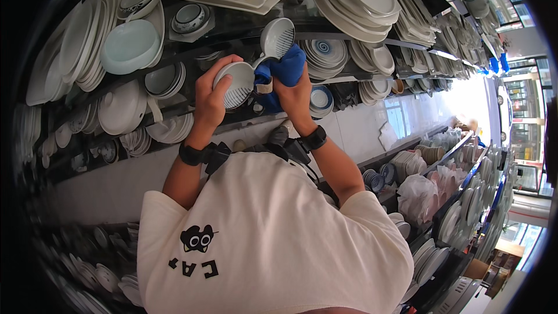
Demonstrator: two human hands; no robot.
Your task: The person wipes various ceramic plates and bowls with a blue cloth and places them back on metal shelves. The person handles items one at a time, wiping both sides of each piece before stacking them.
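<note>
My left hand (213, 91) grips a small white ceramic bowl (239, 79) with dark stripes inside, thumb over its rim. Beyond it, a second white striped bowl (277, 35) is tilted up. A short white neck runs between the two; I cannot tell whether they are one piece. In my right hand (293, 96) is a bunched blue cloth (290, 66), pressed against the lower edge of the second bowl. A beige strip (264, 85) shows on the blue material between my hands. Both wrists wear black bands.
Ahead, tiered dark shelves carry stacked oval plates (355, 2), a pale celadon bowl (130, 46), patterned small bowls (190, 17) and blue-rimmed dishes (321, 98). Shelves with plastic-wrapped ware (418, 196) stand behind at right. A pale tiled floor (362, 133) runs between the rows.
</note>
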